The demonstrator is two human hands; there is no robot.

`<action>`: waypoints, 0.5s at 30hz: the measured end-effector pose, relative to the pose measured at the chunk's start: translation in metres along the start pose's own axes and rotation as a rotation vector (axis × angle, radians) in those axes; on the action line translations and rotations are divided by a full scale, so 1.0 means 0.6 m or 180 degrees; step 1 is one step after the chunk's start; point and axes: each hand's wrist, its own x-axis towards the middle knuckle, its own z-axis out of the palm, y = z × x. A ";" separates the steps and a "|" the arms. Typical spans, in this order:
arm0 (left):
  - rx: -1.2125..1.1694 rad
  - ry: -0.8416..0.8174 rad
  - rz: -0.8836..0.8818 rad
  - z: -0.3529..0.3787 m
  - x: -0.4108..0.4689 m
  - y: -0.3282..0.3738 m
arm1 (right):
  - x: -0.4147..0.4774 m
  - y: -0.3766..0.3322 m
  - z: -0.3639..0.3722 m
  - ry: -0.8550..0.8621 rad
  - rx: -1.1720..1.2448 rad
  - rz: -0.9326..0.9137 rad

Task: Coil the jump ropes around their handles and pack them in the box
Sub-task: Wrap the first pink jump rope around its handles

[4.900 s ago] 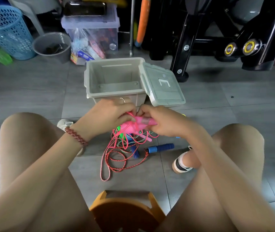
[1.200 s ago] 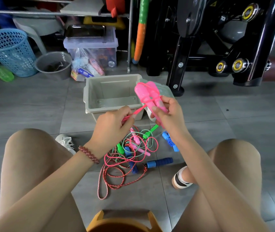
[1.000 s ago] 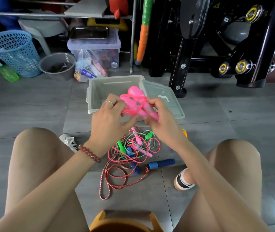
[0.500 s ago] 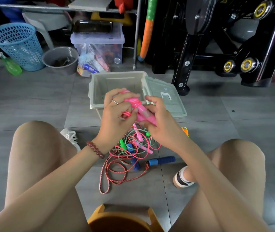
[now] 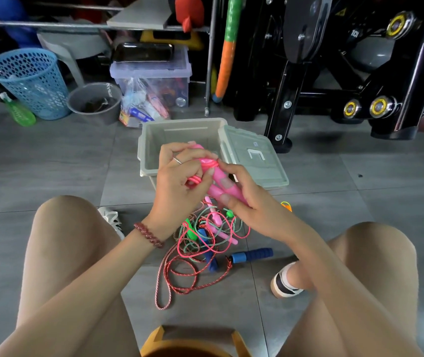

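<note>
**Pink rope held in both hands at the near side of the open box**

The pair of pink plastic jump-rope handles is held just above the near rim of the grey plastic box. The left hand curls round their upper ends and pinches loops of pink cord. The right hand grips their lower ends. The box's lid lies open at its right side. A loose tangle of coloured ropes lies on the floor in front of the box.
</note>
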 end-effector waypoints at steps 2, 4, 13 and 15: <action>-0.0051 -0.0051 0.0029 0.000 0.000 -0.003 | -0.001 -0.003 0.005 0.0112 -0.0016 0.0011; -0.0071 -0.0107 0.0049 0.001 0.003 -0.003 | 0.000 -0.004 0.011 0.0259 -0.0129 0.0050; -0.0822 -0.0706 -0.1867 -0.002 0.000 -0.020 | 0.005 0.036 -0.067 0.1814 -0.0195 0.0546; -0.0865 -0.1011 -0.2121 0.000 -0.004 -0.032 | 0.004 0.041 -0.081 0.1898 0.0088 0.0520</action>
